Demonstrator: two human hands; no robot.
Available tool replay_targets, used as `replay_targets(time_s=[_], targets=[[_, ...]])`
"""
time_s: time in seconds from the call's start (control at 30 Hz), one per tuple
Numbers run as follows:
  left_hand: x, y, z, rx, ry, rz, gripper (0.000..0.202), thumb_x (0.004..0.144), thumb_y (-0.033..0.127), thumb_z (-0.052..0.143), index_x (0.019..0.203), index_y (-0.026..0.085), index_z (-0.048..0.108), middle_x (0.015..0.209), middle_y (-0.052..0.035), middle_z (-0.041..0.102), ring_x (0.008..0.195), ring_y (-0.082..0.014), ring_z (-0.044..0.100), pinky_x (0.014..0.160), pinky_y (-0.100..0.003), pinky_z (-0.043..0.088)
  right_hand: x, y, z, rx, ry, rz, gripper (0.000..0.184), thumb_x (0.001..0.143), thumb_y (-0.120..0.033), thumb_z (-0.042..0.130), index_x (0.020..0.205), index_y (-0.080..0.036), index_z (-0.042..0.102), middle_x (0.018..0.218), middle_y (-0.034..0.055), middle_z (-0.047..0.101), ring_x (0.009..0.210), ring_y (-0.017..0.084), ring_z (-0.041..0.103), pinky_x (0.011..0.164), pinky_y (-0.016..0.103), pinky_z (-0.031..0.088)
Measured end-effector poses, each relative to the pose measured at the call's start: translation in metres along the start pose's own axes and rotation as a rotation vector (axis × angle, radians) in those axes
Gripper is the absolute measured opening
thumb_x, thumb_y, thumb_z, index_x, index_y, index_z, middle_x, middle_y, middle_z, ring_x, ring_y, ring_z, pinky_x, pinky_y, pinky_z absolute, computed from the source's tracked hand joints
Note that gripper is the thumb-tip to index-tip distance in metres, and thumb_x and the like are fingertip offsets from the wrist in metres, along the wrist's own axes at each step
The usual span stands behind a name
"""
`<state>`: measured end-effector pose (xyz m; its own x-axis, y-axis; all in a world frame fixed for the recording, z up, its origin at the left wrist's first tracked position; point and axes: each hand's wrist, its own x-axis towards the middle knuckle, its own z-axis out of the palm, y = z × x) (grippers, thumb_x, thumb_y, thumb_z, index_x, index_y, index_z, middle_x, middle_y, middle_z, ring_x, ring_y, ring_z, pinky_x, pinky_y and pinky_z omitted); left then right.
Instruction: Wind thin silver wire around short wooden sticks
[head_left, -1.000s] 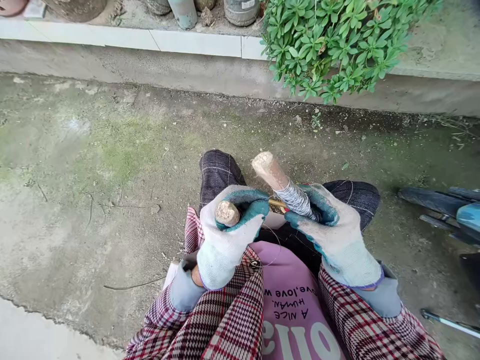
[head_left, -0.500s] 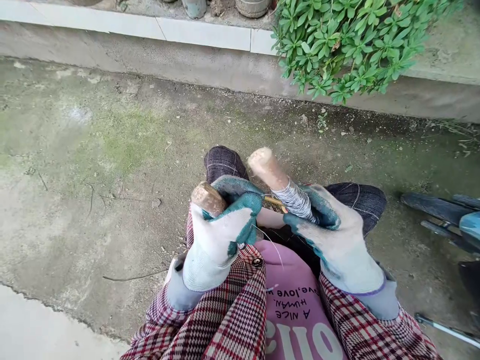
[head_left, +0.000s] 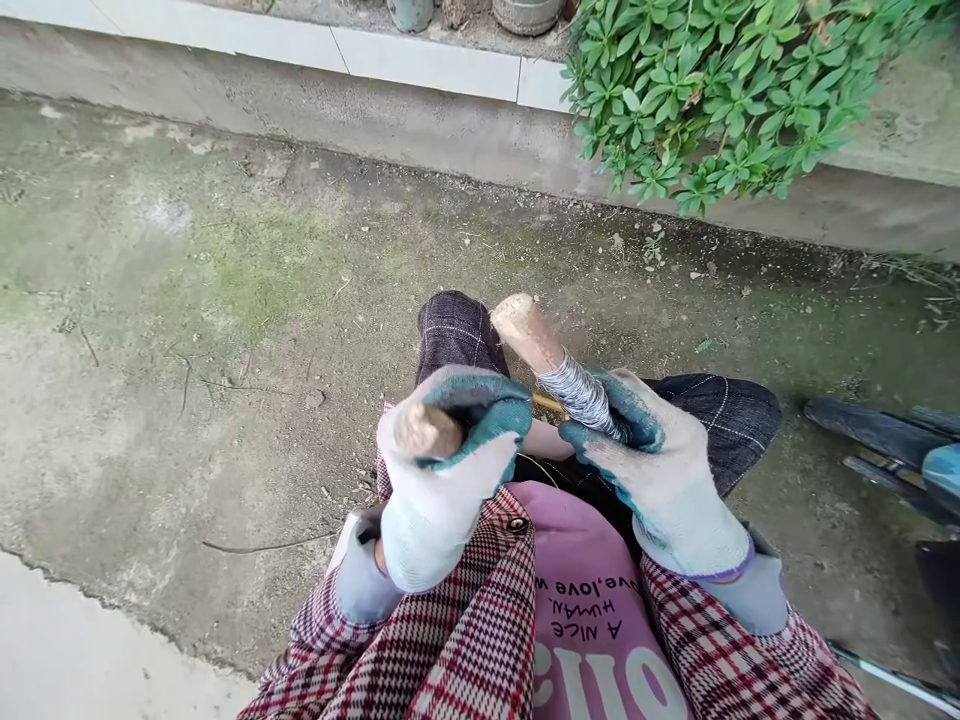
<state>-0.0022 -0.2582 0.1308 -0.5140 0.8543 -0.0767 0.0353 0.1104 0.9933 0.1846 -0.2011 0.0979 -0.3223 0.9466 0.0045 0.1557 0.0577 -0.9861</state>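
I see the left hand (head_left: 446, 480) fisted tight around a wooden peg (head_left: 424, 430), its end poking out by the thumb. The right hand (head_left: 664, 480) clasps the wire-wound stick (head_left: 581, 395) below its coils, with the bare tip jutting up-left, just beside the left fist.

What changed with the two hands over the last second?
The left hand rocked its wooden stub up and to the left, then back down, without letting go. The right hand kept its grip on the wire-wound stick and barely moved.
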Motion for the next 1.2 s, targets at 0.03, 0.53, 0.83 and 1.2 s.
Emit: replay_targets(time_s=[0.03,0.53,0.83,1.2], targets=[[-0.001,-0.001,-0.002,0.055,0.002,0.074,0.009,0.079,0.017,0.080,0.087,0.021,0.080,0.081,-0.0001,0.079,0.069,-0.0180,0.076,0.067,-0.027,0.065,0.001,-0.003,0.000,0.067,-0.016,0.062,0.040,0.080,-0.017,0.085,0.118,-0.031,0.082,0.107,-0.0013,0.079,0.099,0.021,0.074,0.092,0.034,0.061],[-0.018,-0.027,-0.032,0.468,-0.016,0.439,0.029,0.079,0.034,0.091,0.107,0.031,0.084,0.102,-0.0029,0.085,0.091,-0.0264,0.081,0.099,-0.039,0.066,0.002,-0.011,0.009,0.378,-0.198,0.556,0.024,0.077,-0.018,0.088,0.079,-0.023,0.064,0.060,-0.0058,0.058,0.048,0.010,0.048,0.039,0.022,0.034],[-0.006,-0.017,-0.022,0.441,0.082,0.337,0.014,0.079,0.016,0.083,0.090,0.024,0.084,0.091,-0.0014,0.084,0.080,-0.0229,0.080,0.087,-0.034,0.067,-0.001,-0.002,0.009,0.551,-0.380,0.584,0.018,0.080,-0.018,0.082,0.081,-0.022,0.065,0.064,-0.0052,0.061,0.043,0.010,0.051,0.037,0.023,0.038],[-0.011,-0.032,-0.019,0.257,0.107,0.119,0.012,0.082,0.016,0.076,0.093,0.021,0.081,0.087,-0.0015,0.082,0.076,-0.0192,0.079,0.076,-0.029,0.067,0.002,-0.002,0.011,0.760,-0.414,0.553,0.032,0.087,-0.039,0.081,0.113,-0.022,0.073,0.068,-0.0039,0.057,0.042,0.010,0.044,0.032,0.022,0.031]])
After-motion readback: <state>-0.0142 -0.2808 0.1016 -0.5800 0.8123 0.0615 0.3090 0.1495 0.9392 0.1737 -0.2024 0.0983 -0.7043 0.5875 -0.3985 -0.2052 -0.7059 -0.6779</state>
